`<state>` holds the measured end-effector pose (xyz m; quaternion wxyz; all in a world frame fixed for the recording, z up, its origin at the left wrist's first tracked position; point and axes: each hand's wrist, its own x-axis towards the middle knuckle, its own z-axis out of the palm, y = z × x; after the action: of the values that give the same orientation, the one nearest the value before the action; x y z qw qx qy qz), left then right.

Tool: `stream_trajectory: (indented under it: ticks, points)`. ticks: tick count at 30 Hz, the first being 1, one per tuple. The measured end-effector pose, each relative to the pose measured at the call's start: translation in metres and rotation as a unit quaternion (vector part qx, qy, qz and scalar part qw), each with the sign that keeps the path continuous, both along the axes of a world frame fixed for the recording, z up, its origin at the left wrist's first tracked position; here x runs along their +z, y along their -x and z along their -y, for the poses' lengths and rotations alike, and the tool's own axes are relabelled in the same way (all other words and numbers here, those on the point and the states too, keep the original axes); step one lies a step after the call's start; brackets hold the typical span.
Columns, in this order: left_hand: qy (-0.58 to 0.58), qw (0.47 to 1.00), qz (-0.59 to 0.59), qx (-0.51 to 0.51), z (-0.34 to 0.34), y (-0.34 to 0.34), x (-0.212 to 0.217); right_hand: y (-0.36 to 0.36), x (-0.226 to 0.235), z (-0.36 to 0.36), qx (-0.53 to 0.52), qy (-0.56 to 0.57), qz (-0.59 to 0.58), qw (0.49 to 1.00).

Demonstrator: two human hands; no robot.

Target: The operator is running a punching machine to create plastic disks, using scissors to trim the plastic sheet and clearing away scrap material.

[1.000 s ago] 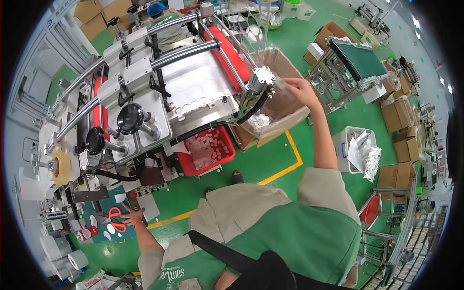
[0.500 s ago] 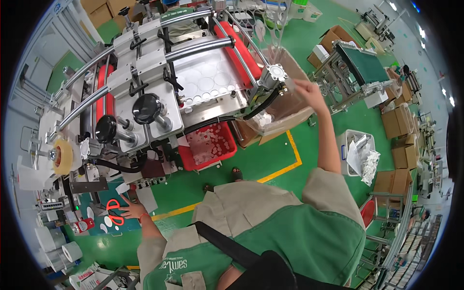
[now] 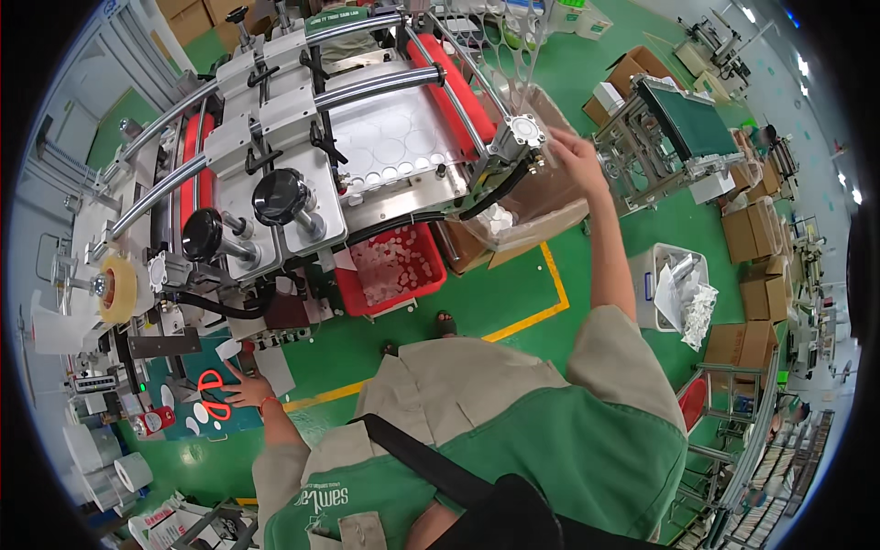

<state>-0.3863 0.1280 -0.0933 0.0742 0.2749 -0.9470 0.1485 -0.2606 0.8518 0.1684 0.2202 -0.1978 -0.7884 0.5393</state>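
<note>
My left hand (image 3: 247,389) is open, its fingers spread over a dark green work surface (image 3: 236,420) beside orange-handled scissors (image 3: 214,396). My right hand (image 3: 574,158) reaches out past the right end of a roller machine. Its fingers are bent together close to the machine's silver corner block (image 3: 526,132), and whatever they may hold is too small to make out. A clear sheet with rows of round holes (image 3: 502,44) hangs behind that corner. Under my right forearm stands a cardboard box with a plastic liner (image 3: 550,209). White round pieces lie on the machine's plate (image 3: 390,115).
Two black knobs (image 3: 280,196) and a red roller (image 3: 451,92) stick out on the machine. Below sits a red bin (image 3: 390,270) of small white discs. A white tub of scraps (image 3: 676,286) stands right, near a small green-belt conveyor (image 3: 683,119). Another person (image 3: 339,32) is at the far side.
My right hand has moved slightly left and up, closer to the corner block. My left hand stays by the scissors, fingers spread. The whole view has shifted a little.
</note>
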Motion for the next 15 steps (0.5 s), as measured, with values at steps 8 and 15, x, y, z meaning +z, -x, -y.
stream_trajectory:
  ticks: [8, 15]
  points:
    - [-0.014, 1.0, -0.006, -0.002, 0.003, -0.003, -0.003, -0.006, 0.025, -0.023, -0.01, -0.02, 0.015, 1.0]
    - [-0.052, 0.999, 0.009, 0.007, 0.002, 0.011, -0.009, 0.051, -0.056, -0.039, 0.053, 0.015, -0.091, 0.994]
